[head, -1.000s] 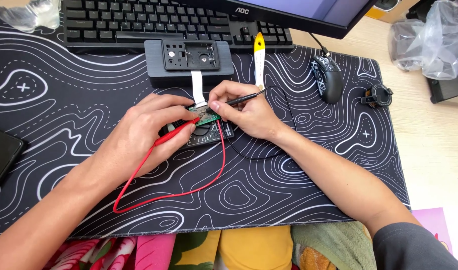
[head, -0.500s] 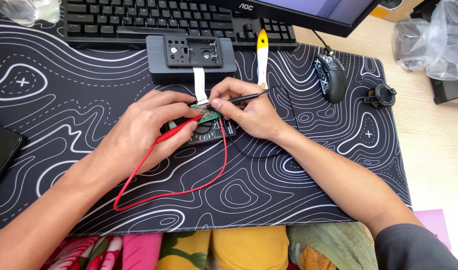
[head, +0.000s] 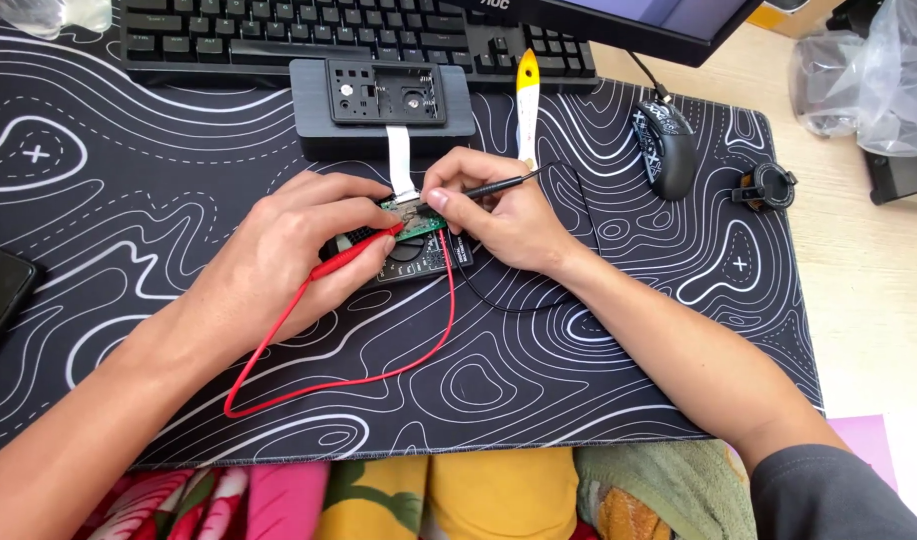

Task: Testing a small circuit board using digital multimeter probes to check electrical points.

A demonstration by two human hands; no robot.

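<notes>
Green circuit board (head: 416,222) between left hand (head: 289,250) pinching red probe (head: 354,252); right hand (head: 499,210) pinching black probe (head: 494,186)

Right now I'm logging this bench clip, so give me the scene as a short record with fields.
surface: black desk mat with white contour lines
left hand: left hand holds the red probe, tip on the green board
right hand: right hand holds the black probe at the same board
under board: small black meter
leads: red lead loops toward the viewer; black lead curves by the right wrist
behind: grey device with white ribbon cable, keyboard, yellow-handled tool
right side: mouse
</notes>
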